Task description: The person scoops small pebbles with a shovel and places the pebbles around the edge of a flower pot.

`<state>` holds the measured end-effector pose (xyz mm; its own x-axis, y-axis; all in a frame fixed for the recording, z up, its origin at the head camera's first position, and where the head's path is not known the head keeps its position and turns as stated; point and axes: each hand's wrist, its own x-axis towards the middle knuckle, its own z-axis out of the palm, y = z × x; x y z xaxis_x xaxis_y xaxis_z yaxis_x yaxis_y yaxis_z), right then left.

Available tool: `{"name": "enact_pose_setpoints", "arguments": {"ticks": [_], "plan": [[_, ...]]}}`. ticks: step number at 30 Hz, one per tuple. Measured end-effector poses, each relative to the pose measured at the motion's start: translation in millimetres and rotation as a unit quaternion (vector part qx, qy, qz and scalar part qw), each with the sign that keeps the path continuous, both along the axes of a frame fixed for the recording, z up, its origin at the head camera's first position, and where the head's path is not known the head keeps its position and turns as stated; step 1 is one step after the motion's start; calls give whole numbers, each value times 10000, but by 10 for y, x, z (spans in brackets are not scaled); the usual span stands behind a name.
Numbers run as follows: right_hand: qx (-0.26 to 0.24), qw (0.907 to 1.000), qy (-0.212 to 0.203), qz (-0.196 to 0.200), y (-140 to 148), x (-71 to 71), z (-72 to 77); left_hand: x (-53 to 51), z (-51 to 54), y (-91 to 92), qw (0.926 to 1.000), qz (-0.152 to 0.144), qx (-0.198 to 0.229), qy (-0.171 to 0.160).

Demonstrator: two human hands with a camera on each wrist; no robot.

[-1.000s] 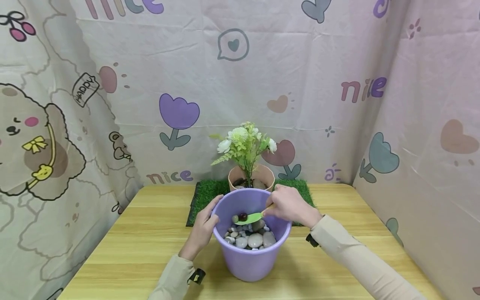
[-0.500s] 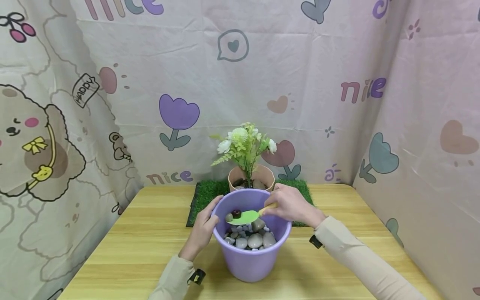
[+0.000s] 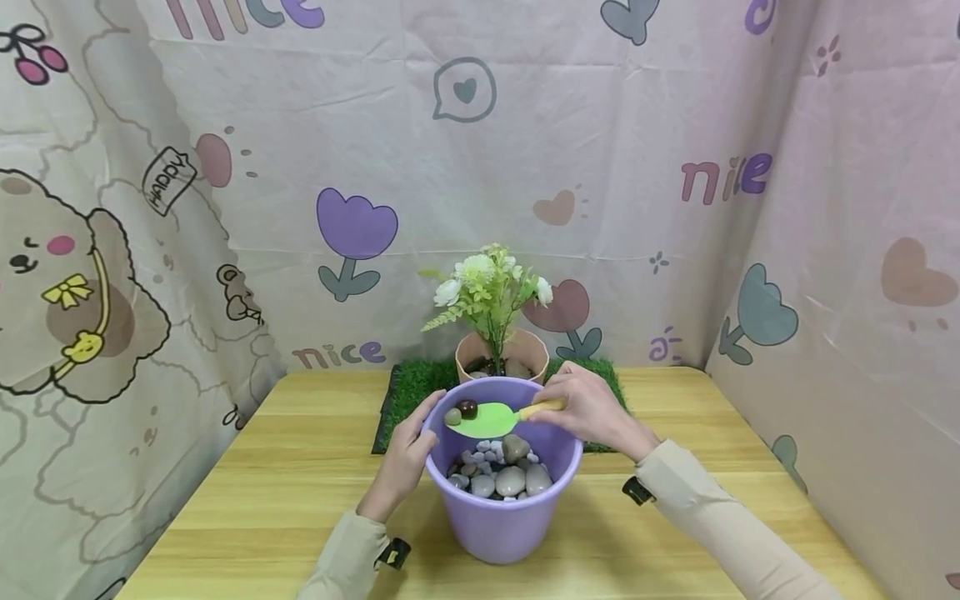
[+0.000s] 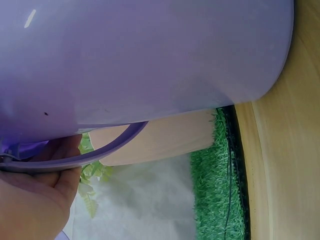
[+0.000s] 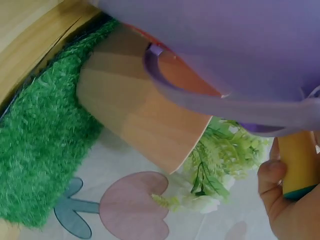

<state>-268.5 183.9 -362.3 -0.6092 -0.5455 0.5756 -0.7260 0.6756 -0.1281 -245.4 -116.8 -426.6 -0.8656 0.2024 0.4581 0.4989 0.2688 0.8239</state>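
Observation:
The purple bucket [image 3: 501, 529] stands upright on the table, with pebbles and larger smooth stones [image 3: 511, 481] at its bottom. My left hand [image 3: 401, 458] grips the bucket's left rim; in the left wrist view its fingers [image 4: 65, 182] lie around the rim and the bucket's handle [image 4: 107, 150]. With my right hand [image 3: 588, 408] I hold a small trowel [image 3: 487, 422] by its yellow handle, its green blade over the bucket's mouth. A dark red stone [image 3: 467, 408] and a grey-green stone [image 3: 453, 417] rest at the blade's tip, close to the left inner wall.
Right behind the bucket stands a peach flowerpot [image 5: 140, 100] with white flowers [image 3: 476, 271], holding some dark stones. It sits on a green turf mat [image 3: 423, 387]. Patterned cloth [image 3: 480, 167] hangs around the back and sides of the wooden table [image 3: 262, 492].
The trowel has risen and its tip has shifted left, carrying both stones. My right hand has moved slightly right, showing more of the trowel's handle. The left hand and bucket stay put.

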Motion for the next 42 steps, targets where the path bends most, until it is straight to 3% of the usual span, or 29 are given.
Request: {"name": "enact_pose_setpoints", "arguments": {"ticks": [9, 29, 42], "plan": [[-266, 9978, -482, -366, -25, 42, 12, -6, -14, -5, 10000, -31, 14, 4], [-453, 9973, -365, -439, 83, 120, 23, 1, -5, 0, 10000, 11, -19, -22], [-576, 9942, -332, -845, 232, 104, 286, -5, 2, 0, 9999, 88, -52, 67]]}}
